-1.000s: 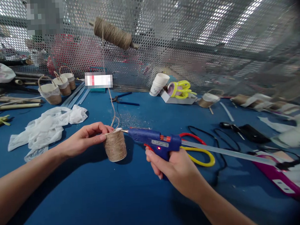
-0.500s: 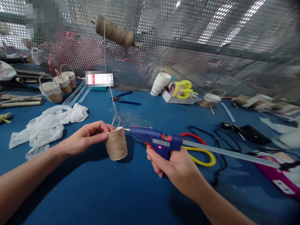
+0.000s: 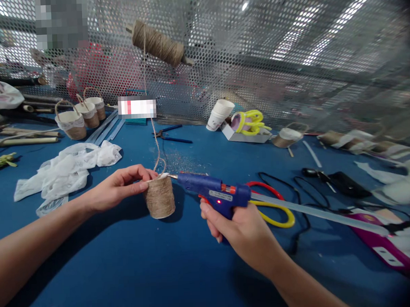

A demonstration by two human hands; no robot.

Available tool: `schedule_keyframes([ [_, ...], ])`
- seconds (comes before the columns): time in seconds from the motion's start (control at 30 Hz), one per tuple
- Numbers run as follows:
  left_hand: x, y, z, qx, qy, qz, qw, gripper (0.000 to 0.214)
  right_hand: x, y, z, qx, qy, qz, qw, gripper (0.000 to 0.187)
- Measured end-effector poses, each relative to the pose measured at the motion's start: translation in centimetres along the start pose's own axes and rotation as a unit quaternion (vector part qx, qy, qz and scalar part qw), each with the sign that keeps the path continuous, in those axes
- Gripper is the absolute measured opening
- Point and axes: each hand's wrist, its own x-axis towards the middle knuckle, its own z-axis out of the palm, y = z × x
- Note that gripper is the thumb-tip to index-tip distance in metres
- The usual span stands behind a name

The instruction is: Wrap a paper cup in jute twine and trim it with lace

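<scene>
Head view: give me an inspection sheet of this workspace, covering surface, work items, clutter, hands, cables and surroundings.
Surface: blue tabletop, pale specks scattered beyond the twine-wrapped cup.
Work items: glue gun shows a red light, nozzle at the cup's rim, contact unclear; twine spool feeds a strand down towards the cup.
Clutter: white fabric heap at left, pliers lying beyond the cup, stacked paper cups near the screen.
Hands: left hand pinches the cup's rim; right hand grips the glue gun.
Cables: black cable loose at right; ends unclear.
Surroundings: perforated metal screen behind.
</scene>
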Motion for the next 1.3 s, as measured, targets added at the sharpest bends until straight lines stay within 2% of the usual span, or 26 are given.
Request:
schedule_keyframes([
  [0.93,0.0,0.1,0.0,0.003,0.000,0.002,1.000,0.012,0.8,0.7,-0.3,-0.020,-0.014,-0.026,0.999,0.021],
  [1.13,-0.1,0.1,0.0,0.017,-0.003,0.006,1.000,0.011,1.6,1.0,-1.1,0.039,-0.028,-0.014,0.999,0.021],
  [1.2,-0.1,0.2,0.1,0.023,-0.008,0.010,1.000,0.011,2.4,1.2,-1.8,0.064,-0.018,-0.013,0.998,0.023],
  [1.3,-0.1,0.3,0.2,0.035,-0.020,0.024,0.999,0.012,4.3,1.8,-3.1,0.047,0.047,-0.002,0.998,0.025],
])
